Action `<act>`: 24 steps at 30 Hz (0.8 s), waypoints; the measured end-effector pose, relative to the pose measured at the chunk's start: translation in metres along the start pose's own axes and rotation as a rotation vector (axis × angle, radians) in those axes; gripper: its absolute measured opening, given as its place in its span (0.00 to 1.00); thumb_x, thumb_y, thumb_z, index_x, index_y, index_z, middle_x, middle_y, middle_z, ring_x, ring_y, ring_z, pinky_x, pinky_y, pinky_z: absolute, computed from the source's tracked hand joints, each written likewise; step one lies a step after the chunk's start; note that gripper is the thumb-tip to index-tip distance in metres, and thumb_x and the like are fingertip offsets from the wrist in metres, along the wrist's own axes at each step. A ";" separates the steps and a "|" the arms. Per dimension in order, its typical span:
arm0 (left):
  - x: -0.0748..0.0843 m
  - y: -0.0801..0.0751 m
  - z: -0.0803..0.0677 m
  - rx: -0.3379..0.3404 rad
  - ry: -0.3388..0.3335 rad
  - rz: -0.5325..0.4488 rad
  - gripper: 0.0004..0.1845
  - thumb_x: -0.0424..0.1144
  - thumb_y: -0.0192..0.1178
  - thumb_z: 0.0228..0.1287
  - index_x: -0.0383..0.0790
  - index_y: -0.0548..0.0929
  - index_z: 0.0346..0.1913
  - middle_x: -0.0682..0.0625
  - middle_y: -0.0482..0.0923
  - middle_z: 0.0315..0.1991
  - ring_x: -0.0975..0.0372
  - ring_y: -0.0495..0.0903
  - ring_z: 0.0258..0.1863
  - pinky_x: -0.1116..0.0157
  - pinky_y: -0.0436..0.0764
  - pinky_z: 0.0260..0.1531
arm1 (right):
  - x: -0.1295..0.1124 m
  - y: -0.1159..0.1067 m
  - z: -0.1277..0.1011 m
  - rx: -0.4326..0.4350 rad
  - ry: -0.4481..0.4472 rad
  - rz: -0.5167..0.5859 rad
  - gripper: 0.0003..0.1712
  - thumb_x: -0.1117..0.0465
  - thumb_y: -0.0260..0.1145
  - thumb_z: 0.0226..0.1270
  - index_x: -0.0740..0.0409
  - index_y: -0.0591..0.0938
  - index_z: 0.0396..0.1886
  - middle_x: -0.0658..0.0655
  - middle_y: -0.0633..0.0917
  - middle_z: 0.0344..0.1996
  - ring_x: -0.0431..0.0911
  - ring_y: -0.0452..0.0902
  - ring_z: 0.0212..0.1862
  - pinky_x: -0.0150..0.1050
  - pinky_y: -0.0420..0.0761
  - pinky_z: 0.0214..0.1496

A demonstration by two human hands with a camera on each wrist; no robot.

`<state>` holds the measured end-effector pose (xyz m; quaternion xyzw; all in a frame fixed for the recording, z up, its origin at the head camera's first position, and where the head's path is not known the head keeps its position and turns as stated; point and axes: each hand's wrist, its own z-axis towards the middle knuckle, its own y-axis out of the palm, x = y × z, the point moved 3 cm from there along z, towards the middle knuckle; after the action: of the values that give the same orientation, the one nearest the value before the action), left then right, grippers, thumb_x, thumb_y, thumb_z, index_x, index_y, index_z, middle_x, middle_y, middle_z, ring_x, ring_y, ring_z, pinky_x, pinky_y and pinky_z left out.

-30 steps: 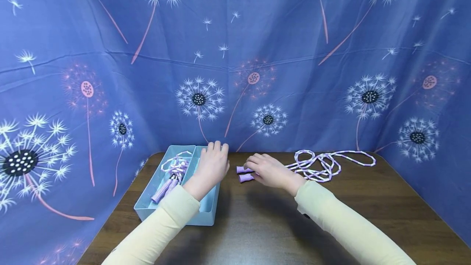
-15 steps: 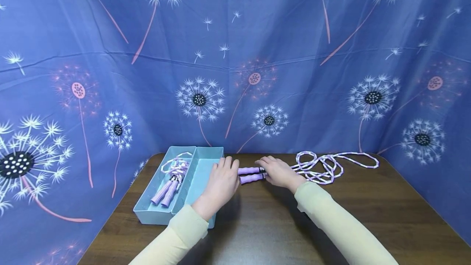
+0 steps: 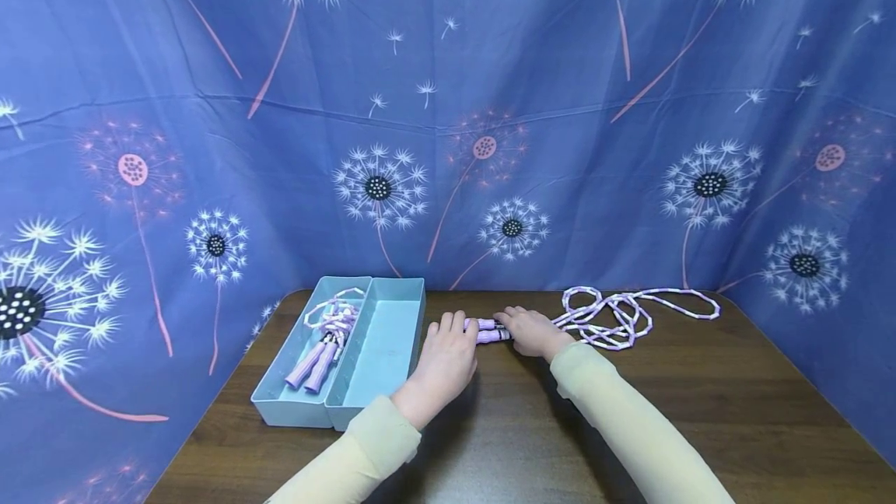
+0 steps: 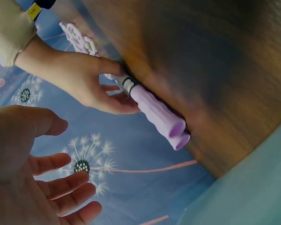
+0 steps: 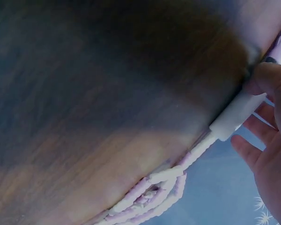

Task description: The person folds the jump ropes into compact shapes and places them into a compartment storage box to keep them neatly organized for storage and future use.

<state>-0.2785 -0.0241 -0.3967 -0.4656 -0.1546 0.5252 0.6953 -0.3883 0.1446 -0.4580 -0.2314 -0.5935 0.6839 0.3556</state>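
A purple-and-white beaded jump rope (image 3: 689, 316) lies along the back of the table, its two purple handles (image 4: 154, 112) side by side and pointing left. My right hand (image 3: 530, 331) grips it at the inner ends of the handles, beside their black-and-white bands. In the right wrist view the thumb and fingers are around a whitish sleeve (image 5: 236, 117) where the beads begin. My left hand (image 3: 441, 364) is near the handles' free ends, partly covering them in the head view. Its fingers are relaxed and apart from the handles in the left wrist view.
Left of the hands stand two light-blue trays (image 3: 418, 317) side by side. The left tray holds another bundled jump rope (image 3: 320, 368) with purple handles; the right one shows its bare bottom. A blue dandelion-print cloth (image 3: 434, 61) hangs behind and beside the wooden table (image 3: 532, 449).
My left hand has moved from over the right tray rightward and down to the handles. My right hand has shifted slightly right along the handles to their inner ends.
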 end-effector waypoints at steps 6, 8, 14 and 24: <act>0.008 0.005 0.005 -0.009 -0.005 0.025 0.30 0.50 0.67 0.50 0.41 0.73 0.55 0.46 0.73 0.47 0.55 0.71 0.45 0.61 0.70 0.37 | -0.003 0.002 0.002 -0.062 0.077 0.043 0.26 0.69 0.68 0.46 0.65 0.75 0.49 0.68 0.77 0.53 0.61 0.73 0.57 0.56 0.76 0.52; 0.010 0.006 0.005 0.009 -0.001 0.035 0.30 0.49 0.67 0.49 0.40 0.73 0.55 0.46 0.73 0.48 0.55 0.71 0.45 0.61 0.70 0.37 | -0.005 0.004 0.001 -0.057 0.081 0.019 0.22 0.68 0.69 0.47 0.64 0.76 0.45 0.66 0.79 0.49 0.59 0.75 0.54 0.55 0.77 0.48; 0.015 0.009 0.005 0.071 0.021 0.065 0.30 0.48 0.66 0.47 0.40 0.74 0.55 0.45 0.74 0.47 0.54 0.72 0.46 0.60 0.70 0.38 | -0.008 0.006 -0.006 0.004 0.077 -0.085 0.15 0.62 0.71 0.47 0.58 0.75 0.33 0.56 0.84 0.30 0.51 0.82 0.35 0.48 0.79 0.31; 0.014 0.008 0.009 0.047 0.033 0.072 0.36 0.56 0.66 0.47 0.41 0.72 0.58 0.44 0.73 0.54 0.52 0.70 0.54 0.55 0.71 0.47 | -0.006 -0.008 -0.015 0.095 0.068 -0.145 0.13 0.59 0.71 0.47 0.55 0.73 0.26 0.53 0.82 0.21 0.50 0.79 0.23 0.47 0.74 0.18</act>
<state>-0.2841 -0.0076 -0.4020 -0.4631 -0.1140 0.5454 0.6892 -0.3715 0.1503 -0.4534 -0.1935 -0.5631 0.6755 0.4348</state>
